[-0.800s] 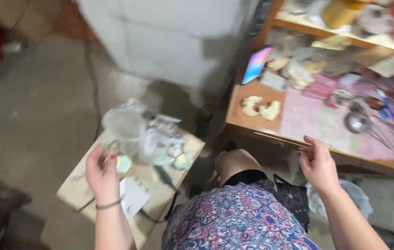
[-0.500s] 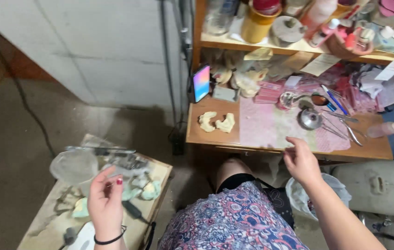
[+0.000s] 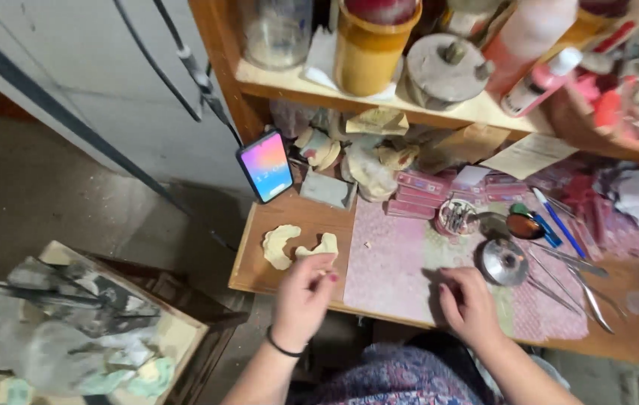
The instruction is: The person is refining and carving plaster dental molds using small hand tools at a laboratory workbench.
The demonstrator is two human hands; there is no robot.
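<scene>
My left hand reaches over the front of the wooden desk, its fingertips touching a pale, curved clay piece. A second pale clay piece lies just left of it. My right hand rests palm down on the pink patterned mat, fingers curled, holding nothing. A small round metal dish sits just right of that hand.
A lit phone leans at the back left of the desk. Metal tools and a blue pen lie to the right. A shelf above carries jars and bottles. A low side table with plastic and clay bits stands at left.
The view swung from the low side table up to the desk. My left hand left the side table and now touches the clay piece; my right hand came down onto the mat.
</scene>
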